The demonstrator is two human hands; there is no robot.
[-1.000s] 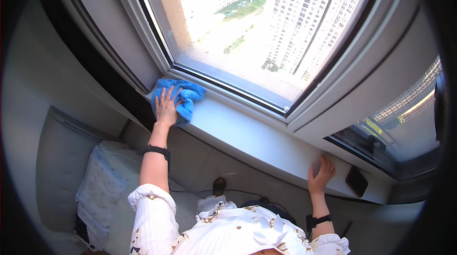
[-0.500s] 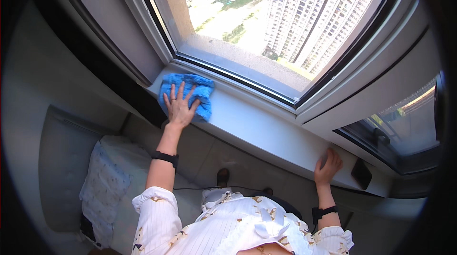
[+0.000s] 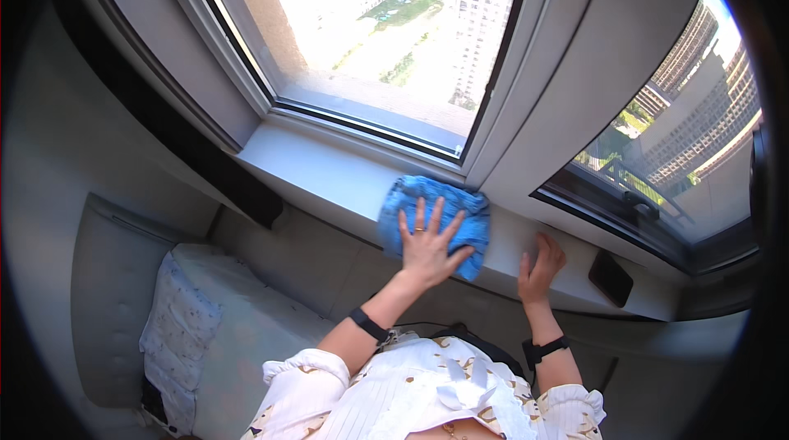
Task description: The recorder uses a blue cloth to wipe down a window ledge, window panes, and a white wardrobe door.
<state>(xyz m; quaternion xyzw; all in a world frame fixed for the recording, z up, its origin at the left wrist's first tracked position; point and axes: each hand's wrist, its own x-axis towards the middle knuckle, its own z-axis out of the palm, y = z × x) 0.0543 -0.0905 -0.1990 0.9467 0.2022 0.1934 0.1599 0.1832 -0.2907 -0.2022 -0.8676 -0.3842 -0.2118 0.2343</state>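
A crumpled blue cleaning cloth [image 3: 472, 222] lies on the white windowsill [image 3: 320, 167], below the corner of the window frame. My left hand [image 3: 429, 253] presses flat on it, fingers spread, with a ring on one finger. To the right, my right hand [image 3: 543, 269] rests at the sill with fingers loosely bent and the thumb apart. A dark patch shows between its thumb and fingers; I cannot tell whether that is shadow. Right of this hand, a dark smartphone [image 3: 611, 279] lies flat on the sill.
Beyond the sill stand a large window [image 3: 370, 46] and, to the right, a second pane with a dark handle [image 3: 641, 206]. A bed with a pale cover [image 3: 246, 333] and a padded headboard [image 3: 111, 300] is at lower left. A dark strip [image 3: 197, 144] runs along the left.
My left hand has slid the blue cloth rightward along the sill, from its left end to near the middle. The view has shifted somewhat; my right hand remains near the phone.
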